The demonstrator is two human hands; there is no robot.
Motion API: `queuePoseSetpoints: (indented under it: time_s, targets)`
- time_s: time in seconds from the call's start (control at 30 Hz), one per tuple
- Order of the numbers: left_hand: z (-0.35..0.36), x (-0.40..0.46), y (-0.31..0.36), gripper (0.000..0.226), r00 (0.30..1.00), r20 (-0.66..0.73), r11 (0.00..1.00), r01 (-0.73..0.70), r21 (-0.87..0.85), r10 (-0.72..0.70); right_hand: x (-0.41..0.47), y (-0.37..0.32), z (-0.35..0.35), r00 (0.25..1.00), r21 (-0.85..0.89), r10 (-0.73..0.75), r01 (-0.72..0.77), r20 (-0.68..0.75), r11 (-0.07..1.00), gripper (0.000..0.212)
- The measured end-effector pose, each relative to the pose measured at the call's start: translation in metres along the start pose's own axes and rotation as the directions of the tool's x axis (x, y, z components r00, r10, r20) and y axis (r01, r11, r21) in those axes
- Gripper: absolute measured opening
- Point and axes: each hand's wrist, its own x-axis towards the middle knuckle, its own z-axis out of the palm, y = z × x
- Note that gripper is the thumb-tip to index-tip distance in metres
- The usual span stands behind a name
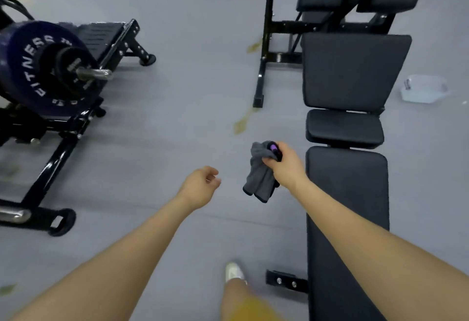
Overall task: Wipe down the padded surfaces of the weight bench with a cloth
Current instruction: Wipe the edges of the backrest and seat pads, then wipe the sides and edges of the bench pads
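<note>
The black weight bench (347,194) runs along the right side, with a long back pad near me, a small middle pad (344,128) and a wider pad (355,72) beyond it. My right hand (285,164) hovers just left of the bench, gripping a grey cloth (260,178) that hangs down over the floor. A small black and purple object (274,148) is also in that hand. My left hand (200,186) is out over the floor, fingers loosely curled, holding nothing.
A machine with a dark weight plate (38,67) stands at left. A black rack frame (266,41) rises left of the bench head. A clear plastic container (423,88) lies on the grey floor at right. My shoe (233,272) is near the bench foot.
</note>
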Motion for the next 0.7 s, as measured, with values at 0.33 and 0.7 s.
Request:
queuePoseSetpoints:
  time_s: [0.33, 0.7]
  targets:
    - [-0.006, 0.195, 0.098, 0.047, 0.976, 0.215, 0.983, 0.003, -0.182, 0.037, 0.167, -0.012, -0.021, 0.981, 0.172, 0.193, -0.186, -0.025, 0.967, 0.019]
    - [0.053, 0.376, 0.184, 0.033, 0.860, 0.482, 0.812, 0.157, -0.562, 0.167, 0.336, -0.008, -0.079, 0.961, 0.229, 0.270, -0.251, -0.056, 0.941, 0.017]
